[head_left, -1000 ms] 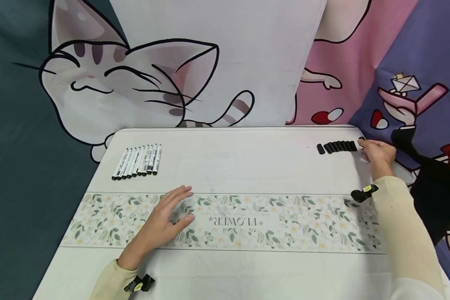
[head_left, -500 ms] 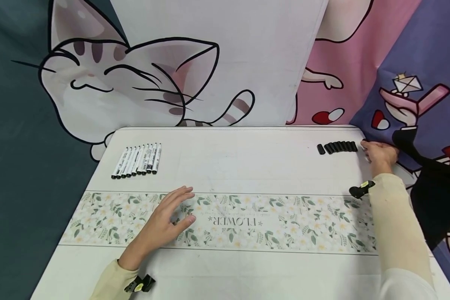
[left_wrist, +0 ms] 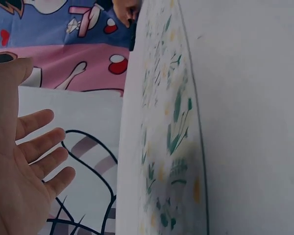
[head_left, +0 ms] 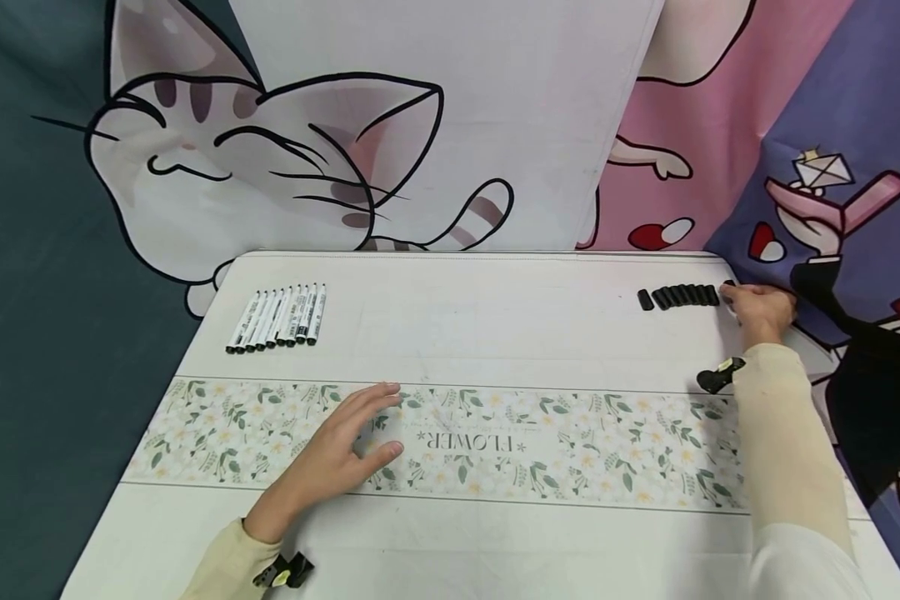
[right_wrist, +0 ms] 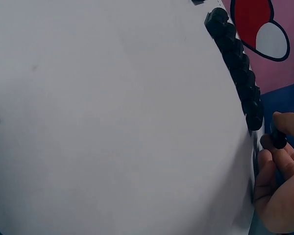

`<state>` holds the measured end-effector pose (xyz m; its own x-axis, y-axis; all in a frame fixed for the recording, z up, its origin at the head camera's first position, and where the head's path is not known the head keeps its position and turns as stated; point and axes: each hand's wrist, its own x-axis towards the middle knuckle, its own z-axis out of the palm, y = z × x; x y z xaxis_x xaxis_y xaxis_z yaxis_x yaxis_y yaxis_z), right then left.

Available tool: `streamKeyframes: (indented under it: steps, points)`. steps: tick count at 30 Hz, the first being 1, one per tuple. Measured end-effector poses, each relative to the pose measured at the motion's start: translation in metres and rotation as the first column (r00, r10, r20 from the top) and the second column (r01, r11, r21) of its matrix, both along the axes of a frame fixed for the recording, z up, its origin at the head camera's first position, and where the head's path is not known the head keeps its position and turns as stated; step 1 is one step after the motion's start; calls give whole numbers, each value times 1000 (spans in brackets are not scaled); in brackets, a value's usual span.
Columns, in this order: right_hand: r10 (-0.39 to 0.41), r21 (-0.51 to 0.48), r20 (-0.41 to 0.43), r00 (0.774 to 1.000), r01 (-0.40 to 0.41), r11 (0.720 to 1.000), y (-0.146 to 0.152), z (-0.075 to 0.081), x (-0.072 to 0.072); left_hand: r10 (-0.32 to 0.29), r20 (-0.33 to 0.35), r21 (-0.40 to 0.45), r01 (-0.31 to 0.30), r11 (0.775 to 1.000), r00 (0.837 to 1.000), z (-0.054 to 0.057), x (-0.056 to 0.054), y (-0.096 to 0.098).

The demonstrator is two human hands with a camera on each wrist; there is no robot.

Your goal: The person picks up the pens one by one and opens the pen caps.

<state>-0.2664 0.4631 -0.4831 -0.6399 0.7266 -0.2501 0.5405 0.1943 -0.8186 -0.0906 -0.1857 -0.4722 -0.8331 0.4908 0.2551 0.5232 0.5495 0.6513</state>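
At the table's far right corner, my right hand [head_left: 763, 310] pinches a small black marker cap [right_wrist: 278, 138] between thumb and fingers. Close beside it runs a row of several black marker caps [head_left: 686, 296], lying side by side. One single cap [head_left: 646, 300] lies a little apart at the row's left end. My left hand [head_left: 337, 454] hovers over the flowered strip, fingers spread and nothing in them; the left wrist view shows its palm [left_wrist: 19, 191]. Several white markers [head_left: 277, 317] lie in a row at the far left, narrow tips pointing away from me.
A white table mat [head_left: 480, 325] covers the table, crossed by a flower-printed strip [head_left: 607, 450] with upside-down lettering. Behind the far edge hangs a cloth with a cartoon cat [head_left: 187, 200]. Pink and purple printed cloth [head_left: 795, 208] hangs close at the right corner.
My right hand shifts slightly at the right corner, and the cap between its fingers shows again beside the row. My left hand has drifted a little to the right.
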Motion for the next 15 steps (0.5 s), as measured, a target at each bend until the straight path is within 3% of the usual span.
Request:
streamKeyframes:
  steps: [9, 15]
  points:
    - [20, 75, 62, 998, -24, 997, 0, -4, -1, -26, 7, -6, 26, 1000, 1000, -7, -1, 9]
    - [54, 105, 63, 997, -60, 993, -1, -5, -2, -62, -42, -36, 60, 998, 997, -12, -1, 14]
